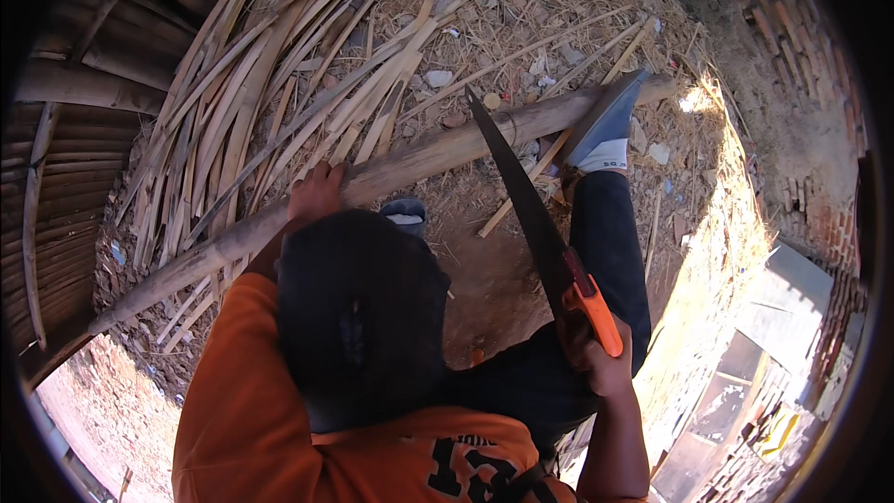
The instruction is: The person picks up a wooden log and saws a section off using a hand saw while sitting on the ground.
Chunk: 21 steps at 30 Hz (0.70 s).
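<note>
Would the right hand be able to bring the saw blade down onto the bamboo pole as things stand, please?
Probably yes. The right hand grips the saw by its orange handle, and the blade's tip already lies at the bamboo pole. The left hand and a foot rest on the pole, both clear of the blade.

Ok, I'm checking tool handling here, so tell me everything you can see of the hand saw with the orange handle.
The hand saw with the orange handle has a long, dark, tapering blade with a red patch where it meets the handle. The right hand grips the handle. The blade slants up and to the left, its pointed tip at the long pale wooden pole, between the left hand holding the pole and a blue-soled shoe pressed on it. Whether teeth are biting the wood cannot be told.
</note>
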Each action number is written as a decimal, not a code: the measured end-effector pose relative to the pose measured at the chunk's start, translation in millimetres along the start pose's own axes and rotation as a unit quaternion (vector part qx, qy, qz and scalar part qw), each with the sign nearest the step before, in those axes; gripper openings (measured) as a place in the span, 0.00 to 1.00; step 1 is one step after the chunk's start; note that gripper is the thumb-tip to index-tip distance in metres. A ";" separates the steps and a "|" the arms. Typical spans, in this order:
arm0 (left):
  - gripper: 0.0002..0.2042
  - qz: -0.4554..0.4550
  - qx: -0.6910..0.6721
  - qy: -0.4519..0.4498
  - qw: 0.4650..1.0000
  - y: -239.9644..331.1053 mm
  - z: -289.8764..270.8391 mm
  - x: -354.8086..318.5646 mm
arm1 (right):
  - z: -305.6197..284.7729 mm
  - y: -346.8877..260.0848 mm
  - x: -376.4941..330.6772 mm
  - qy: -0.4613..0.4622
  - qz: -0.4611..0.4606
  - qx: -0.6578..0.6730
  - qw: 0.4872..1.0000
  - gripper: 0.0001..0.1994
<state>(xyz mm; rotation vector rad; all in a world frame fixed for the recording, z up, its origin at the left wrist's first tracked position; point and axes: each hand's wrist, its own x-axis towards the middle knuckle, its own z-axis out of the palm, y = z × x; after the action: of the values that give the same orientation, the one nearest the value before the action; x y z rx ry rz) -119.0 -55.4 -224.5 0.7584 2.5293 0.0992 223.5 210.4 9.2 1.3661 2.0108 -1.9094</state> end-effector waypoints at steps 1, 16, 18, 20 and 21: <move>0.31 0.003 0.006 0.000 1.000 1.7 -2.0 -0.4 | 6.3 -3.9 11.2 0.001 -0.002 0.027 1.000 0.10; 0.34 -0.008 0.002 -0.019 1.000 -2.2 -1.6 0.9 | -8.3 0.1 -8.8 0.009 0.007 0.031 0.999 0.12; 0.35 -0.025 0.018 -0.019 0.999 -8.3 6.5 2.9 | -1.0 -3.7 12.8 -0.021 -0.011 0.044 0.999 0.11; 0.36 -0.022 0.014 -0.016 1.000 0.8 14.3 9.7 | 8.6 7.6 50.1 -0.033 0.011 0.026 0.999 0.09; 0.36 -0.025 0.008 -0.012 1.000 2.4 15.7 7.6 | 14.1 2.6 66.1 -0.027 0.001 -0.001 1.000 0.08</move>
<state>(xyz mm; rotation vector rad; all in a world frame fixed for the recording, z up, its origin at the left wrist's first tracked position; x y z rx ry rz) -115.8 -50.5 -241.1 0.6969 2.5273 0.0533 177.6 234.2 -34.5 1.3017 1.9849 -1.9221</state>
